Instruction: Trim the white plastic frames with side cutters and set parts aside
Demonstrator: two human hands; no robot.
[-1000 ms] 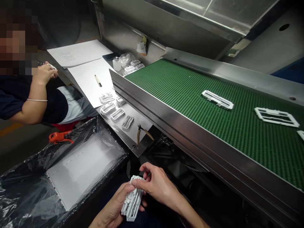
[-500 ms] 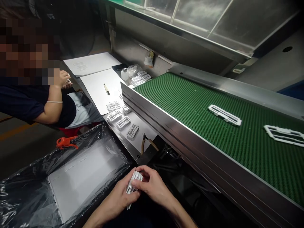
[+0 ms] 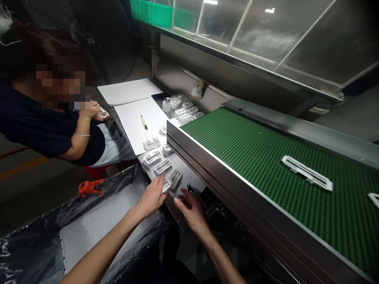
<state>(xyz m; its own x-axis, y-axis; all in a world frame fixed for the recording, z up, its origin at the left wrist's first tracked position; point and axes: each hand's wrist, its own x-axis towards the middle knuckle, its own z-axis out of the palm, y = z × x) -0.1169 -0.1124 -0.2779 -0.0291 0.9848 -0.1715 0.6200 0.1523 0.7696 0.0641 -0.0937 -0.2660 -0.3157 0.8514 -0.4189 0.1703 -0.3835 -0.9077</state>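
Observation:
My left hand reaches over a steel shelf, its fingertips touching a small white plastic frame. That frame lies at the near end of a loose group of similar moulded frames, including one and a greyer one. My right hand is beside the shelf's near edge, empty, with its fingers apart. Just beyond its fingers lie pliers, mostly hidden by the hand.
A green conveyor belt with raised steel sides carries a white frame. A seated co-worker's hands hold a white piece. Beyond lie paper sheets, a knife, a bottle and stacked frames. A plastic-lined bin sits lower left.
My hands have parted and moved forward to the shelf. The bunch of white frames they held is gone from them, and a white frame now lies under my left fingertips. The view has turned.

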